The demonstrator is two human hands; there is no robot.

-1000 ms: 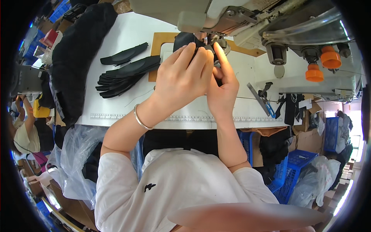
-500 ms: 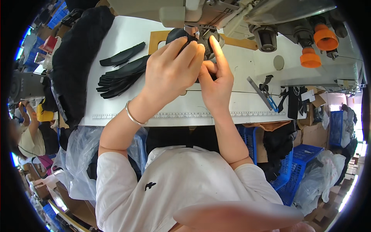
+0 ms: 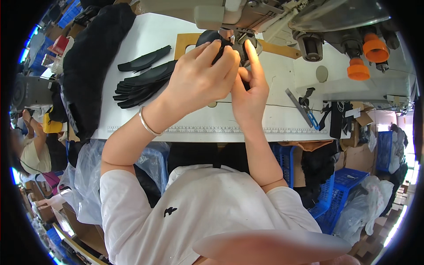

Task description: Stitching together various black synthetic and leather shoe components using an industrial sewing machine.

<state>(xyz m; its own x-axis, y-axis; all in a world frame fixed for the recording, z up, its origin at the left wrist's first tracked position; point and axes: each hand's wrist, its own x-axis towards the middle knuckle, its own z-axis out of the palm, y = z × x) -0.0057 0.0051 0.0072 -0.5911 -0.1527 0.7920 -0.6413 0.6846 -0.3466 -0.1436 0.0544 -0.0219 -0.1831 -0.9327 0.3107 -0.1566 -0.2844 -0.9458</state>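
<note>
Both hands work close together under the head of a sewing machine [image 3: 227, 15]. A black fabric piece [image 3: 206, 38] lies by the needle, mostly hidden behind my fingers. My left hand [image 3: 202, 70], a silver bangle on its wrist, pinches the near part of this piece with bent fingers. My right hand [image 3: 251, 86] touches the left fingertips; its thumb and curled fingers pinch at the same piece, while the index finger stretches up beside the presser foot. To the left of my hands a stack of curved black pieces [image 3: 143, 84] lies on the white table [image 3: 176, 119], with another curved black piece [image 3: 145, 59] behind it.
Along the table's near edge runs a ruler strip [image 3: 185, 130]. Blue-handled thread snips [image 3: 312, 118] lie at the right. Orange cone-shaped parts [image 3: 357, 70] hang at the upper right. A bulky black fabric bundle [image 3: 90, 62] covers the left side. Blue crates [image 3: 338, 194] stand below right.
My left elbow has swung outward to the left, and the left hand has tilted slightly. The table and machine sit slightly farther right in the picture. Both hands keep their pinch at the needle.
</note>
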